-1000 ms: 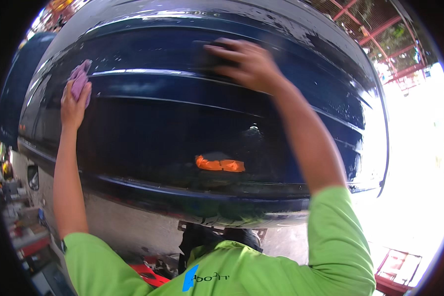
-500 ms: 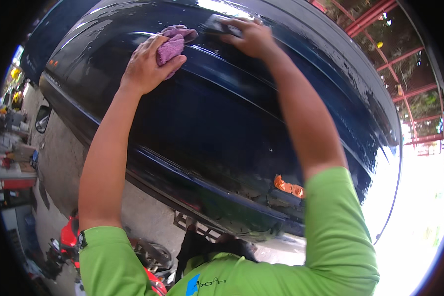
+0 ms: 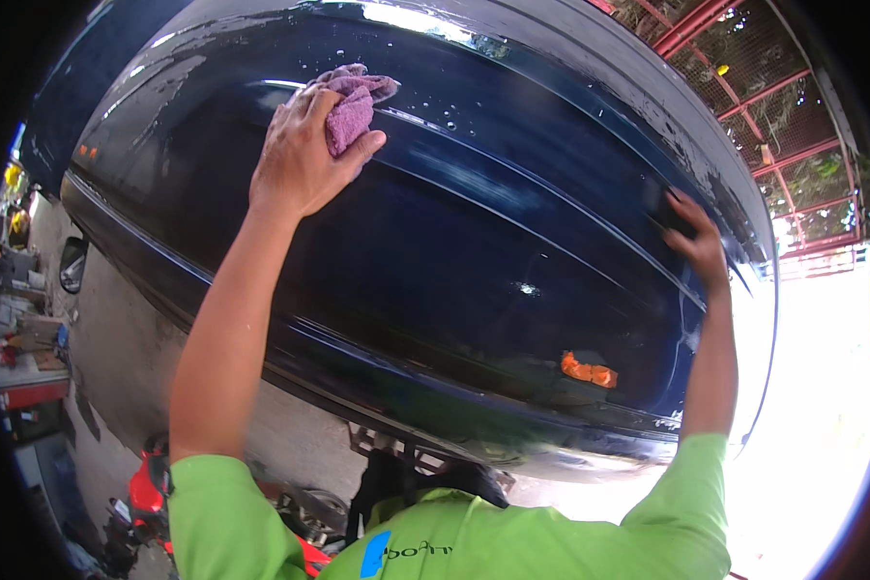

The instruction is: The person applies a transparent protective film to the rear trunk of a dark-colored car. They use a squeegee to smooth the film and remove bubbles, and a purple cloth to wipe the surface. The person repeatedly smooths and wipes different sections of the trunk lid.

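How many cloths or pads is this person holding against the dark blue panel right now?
2. A pink cloth is under the left hand, high on the wet dark blue panel. A dark pad is under the right hand near the panel's right edge, mostly hidden.

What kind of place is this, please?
Probably an outdoor vehicle wash or repair yard. The left hand presses a purple cloth on a wet dark blue vehicle body; a red motorbike stands below, with a red metal frame overhead.

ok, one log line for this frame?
left hand: presses crumpled purple cloth on wet dark blue car body | right hand: on same panel, small dark object
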### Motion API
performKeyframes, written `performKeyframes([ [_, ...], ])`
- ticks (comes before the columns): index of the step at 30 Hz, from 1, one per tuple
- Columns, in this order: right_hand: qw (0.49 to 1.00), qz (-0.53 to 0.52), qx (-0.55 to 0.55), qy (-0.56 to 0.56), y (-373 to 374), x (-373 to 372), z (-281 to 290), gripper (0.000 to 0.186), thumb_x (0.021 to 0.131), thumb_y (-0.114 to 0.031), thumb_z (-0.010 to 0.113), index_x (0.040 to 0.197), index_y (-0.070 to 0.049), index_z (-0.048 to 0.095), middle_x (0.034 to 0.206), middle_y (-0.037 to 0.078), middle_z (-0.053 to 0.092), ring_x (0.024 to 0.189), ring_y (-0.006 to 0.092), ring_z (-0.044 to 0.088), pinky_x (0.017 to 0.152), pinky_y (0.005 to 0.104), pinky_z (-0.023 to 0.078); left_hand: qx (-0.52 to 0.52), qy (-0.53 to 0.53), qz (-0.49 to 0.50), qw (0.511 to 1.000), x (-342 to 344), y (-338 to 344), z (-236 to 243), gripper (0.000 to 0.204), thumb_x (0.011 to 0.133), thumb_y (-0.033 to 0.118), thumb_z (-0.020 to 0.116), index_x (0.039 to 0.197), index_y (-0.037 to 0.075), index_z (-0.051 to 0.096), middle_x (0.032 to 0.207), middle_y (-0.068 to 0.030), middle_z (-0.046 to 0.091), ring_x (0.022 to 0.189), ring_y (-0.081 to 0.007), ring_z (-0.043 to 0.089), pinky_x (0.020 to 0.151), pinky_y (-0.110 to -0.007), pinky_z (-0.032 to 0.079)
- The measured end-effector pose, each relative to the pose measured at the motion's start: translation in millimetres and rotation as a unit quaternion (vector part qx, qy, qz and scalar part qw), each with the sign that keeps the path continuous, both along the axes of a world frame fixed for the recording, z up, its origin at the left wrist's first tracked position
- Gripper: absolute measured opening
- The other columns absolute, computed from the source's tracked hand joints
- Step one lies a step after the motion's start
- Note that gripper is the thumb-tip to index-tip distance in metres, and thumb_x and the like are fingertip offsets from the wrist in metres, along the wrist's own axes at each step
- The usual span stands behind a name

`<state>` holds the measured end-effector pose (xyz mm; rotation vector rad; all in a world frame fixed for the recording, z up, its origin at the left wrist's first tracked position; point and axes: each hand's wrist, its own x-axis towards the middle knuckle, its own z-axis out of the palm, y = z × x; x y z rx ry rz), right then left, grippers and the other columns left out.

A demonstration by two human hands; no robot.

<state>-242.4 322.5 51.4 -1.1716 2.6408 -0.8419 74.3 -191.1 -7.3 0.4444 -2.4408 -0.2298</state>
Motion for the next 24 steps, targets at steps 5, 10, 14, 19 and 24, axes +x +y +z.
performKeyframes([
  [5, 0.974, 0.162, 0.000, 0.161, -364, 44, -27, 0.066, 0.085, -0.072, 0.074, 0.140, -0.035, 0.070, 0.146, 0.006, 0.067, 0.140, 0.0285, 0.057, 0.120, 0.0423, 0.042, 0.012, 0.047, -0.014, 0.999, 1, -1, 0, 0.063, 0.091, 0.054, 0.077, 0.129, 0.006, 0.062, 0.134, -0.0196, 0.066, 0.128, -0.0427, 0.061, 0.110, -0.049, 0.047],
  [10, 0.975, 0.192, 0.034, 0.109, -399, 37, -23, 0.068, 0.082, -0.074, 0.076, 0.144, -0.050, 0.062, 0.147, 0.007, 0.065, 0.137, 0.0310, 0.060, 0.115, 0.0442, 0.048, 0.028, 0.029, 0.032, 0.999, 4, 1, 3, 0.065, 0.090, 0.058, 0.077, 0.132, 0.010, 0.062, 0.135, -0.0212, 0.065, 0.127, -0.0420, 0.061, 0.106, -0.048, 0.050],
  [14, 0.966, 0.230, -0.019, 0.118, -128, -18, -2, 0.067, 0.089, -0.037, 0.083, 0.150, -0.018, 0.063, 0.147, 0.012, 0.064, 0.136, 0.0267, 0.059, 0.116, 0.0389, 0.045, 0.026, 0.006, 0.039, 0.999, 3, 1, -1, 0.070, 0.092, 0.062, 0.072, 0.137, 0.010, 0.059, 0.142, -0.0219, 0.062, 0.133, -0.0421, 0.058, 0.111, -0.049, 0.047],
  [19, 0.999, -0.044, 0.002, -0.020, 123, -53, 1, 0.069, 0.074, -0.012, 0.085, 0.141, -0.011, 0.070, 0.153, 0.013, 0.060, 0.144, 0.0261, 0.053, 0.116, 0.0393, 0.047, -0.020, 0.019, 0.069, 0.997, -1, 2, -7, 0.074, 0.093, 0.063, 0.071, 0.139, 0.007, 0.056, 0.147, -0.0237, 0.058, 0.139, -0.0429, 0.053, 0.117, -0.050, 0.043],
  [24, 0.971, 0.181, 0.048, 0.151, -118, -26, 2, 0.069, 0.080, -0.026, 0.081, 0.146, -0.014, 0.067, 0.146, 0.016, 0.065, 0.134, 0.0280, 0.060, 0.113, 0.0382, 0.046, 0.000, 0.027, 0.049, 0.998, 0, 1, -3, 0.071, 0.092, 0.061, 0.073, 0.136, 0.008, 0.057, 0.145, -0.0234, 0.059, 0.138, -0.0433, 0.054, 0.116, -0.050, 0.044],
])
